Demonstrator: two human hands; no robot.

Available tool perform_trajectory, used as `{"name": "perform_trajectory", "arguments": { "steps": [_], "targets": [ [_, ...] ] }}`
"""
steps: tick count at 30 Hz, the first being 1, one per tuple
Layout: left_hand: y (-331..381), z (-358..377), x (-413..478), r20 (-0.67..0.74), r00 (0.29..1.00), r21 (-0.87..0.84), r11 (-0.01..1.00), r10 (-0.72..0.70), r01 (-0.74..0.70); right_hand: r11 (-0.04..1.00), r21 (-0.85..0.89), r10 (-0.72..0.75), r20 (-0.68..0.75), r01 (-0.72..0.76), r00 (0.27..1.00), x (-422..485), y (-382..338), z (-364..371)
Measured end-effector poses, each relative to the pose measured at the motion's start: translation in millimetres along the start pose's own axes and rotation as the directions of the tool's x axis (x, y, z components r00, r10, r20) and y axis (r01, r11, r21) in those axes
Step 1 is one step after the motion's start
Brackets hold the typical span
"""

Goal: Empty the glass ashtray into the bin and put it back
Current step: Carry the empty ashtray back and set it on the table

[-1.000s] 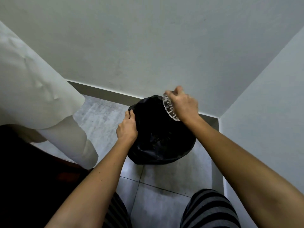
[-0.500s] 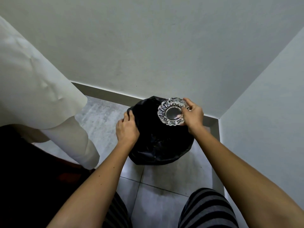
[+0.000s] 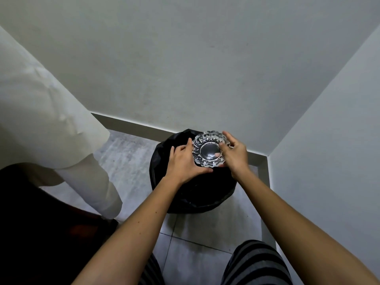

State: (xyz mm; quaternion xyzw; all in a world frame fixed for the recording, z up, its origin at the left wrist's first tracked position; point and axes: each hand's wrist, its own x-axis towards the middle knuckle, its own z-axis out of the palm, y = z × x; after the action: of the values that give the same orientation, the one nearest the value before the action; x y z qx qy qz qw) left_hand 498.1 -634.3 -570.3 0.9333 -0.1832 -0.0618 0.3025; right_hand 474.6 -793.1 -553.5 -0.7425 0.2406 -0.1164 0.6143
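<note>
A round cut-glass ashtray [image 3: 208, 149] is held level, bowl up, over the bin [image 3: 195, 194], which is lined with a black bag and stands in the floor corner. I see nothing in the bowl. My right hand [image 3: 234, 153] grips the ashtray's right rim. My left hand [image 3: 185, 163] is against its left and lower rim, fingers spread under the edge. The inside of the bin is dark and I cannot see what lies in it.
Two pale walls meet behind the bin [image 3: 269, 155]. A cream cloth-covered piece of furniture [image 3: 51, 130] fills the left. Something dark [image 3: 41, 223] lies at the lower left. My striped trouser legs [image 3: 257, 264] are at the bottom. Grey floor tiles [image 3: 201, 229] lie in front.
The ashtray was tipped on edge over the bin, then turned bowl up. My left hand has left the bin's rim and come onto the ashtray.
</note>
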Motion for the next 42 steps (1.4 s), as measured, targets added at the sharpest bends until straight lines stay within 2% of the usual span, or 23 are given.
{"name": "perform_trajectory", "arguments": {
  "steps": [3,6,9,11,13,18,24,28,33,38,42],
  "targets": [
    [0.9,1.4,-0.2,-0.034,0.999,-0.006,1.000,0.007,-0.007,0.993,-0.107,-0.049,0.069,0.056,0.996,1.8,1.4,-3.2],
    [-2.2,1.8,0.0,-0.099,0.995,-0.059,0.998,0.010,-0.016,0.974,-0.189,-0.077,0.245,0.126,0.967,0.6,-3.6,-10.2],
    [-9.7,2.4,1.2,-0.137,0.991,-0.065,0.998,0.007,-0.016,0.956,-0.251,-0.021,0.461,0.153,0.887,1.6,-11.9,-18.9],
    [-15.8,1.1,1.3,-0.153,0.988,-0.081,0.997,0.005,-0.017,0.899,-0.340,-0.041,0.559,0.275,0.828,3.6,-16.7,-23.3],
    [-19.9,-4.7,-0.2,-0.156,0.988,-0.103,0.995,-0.020,0.004,0.845,-0.398,-0.046,0.613,0.358,0.789,5.0,-24.8,-22.2],
    [-0.2,-49.5,-16.8,-0.147,0.986,-0.107,0.993,-0.072,0.057,0.735,-0.502,-0.025,0.651,0.455,0.759,-2.5,-70.9,-13.6],
    [65.6,-163.0,-32.8,-0.117,0.986,-0.025,0.993,-0.119,0.117,0.696,-0.530,-0.045,0.642,0.485,0.765,-30.6,-192.2,-25.3],
    [117.0,-251.6,-43.1,-0.126,0.981,0.042,0.987,-0.150,0.157,0.627,-0.559,-0.037,0.674,0.543,0.737,-47.0,-293.2,-35.9],
    [175.3,-373.6,-67.7,-0.225,0.960,0.071,0.980,-0.166,0.186,0.512,-0.539,-0.129,0.722,0.669,0.680,-79.0,-427.8,-37.6],
    [213.6,-493.6,-113.4,-0.360,0.915,0.130,0.961,-0.184,0.245,0.386,-0.455,-0.246,0.788,0.803,0.565,-122.8,-547.4,-18.9],
    [219.8,-565.3,-179.6,-0.459,0.841,0.164,0.902,-0.288,0.399,0.322,-0.290,-0.306,0.869,0.901,0.389,-175.3,-606.6,17.3]
  ]
}}
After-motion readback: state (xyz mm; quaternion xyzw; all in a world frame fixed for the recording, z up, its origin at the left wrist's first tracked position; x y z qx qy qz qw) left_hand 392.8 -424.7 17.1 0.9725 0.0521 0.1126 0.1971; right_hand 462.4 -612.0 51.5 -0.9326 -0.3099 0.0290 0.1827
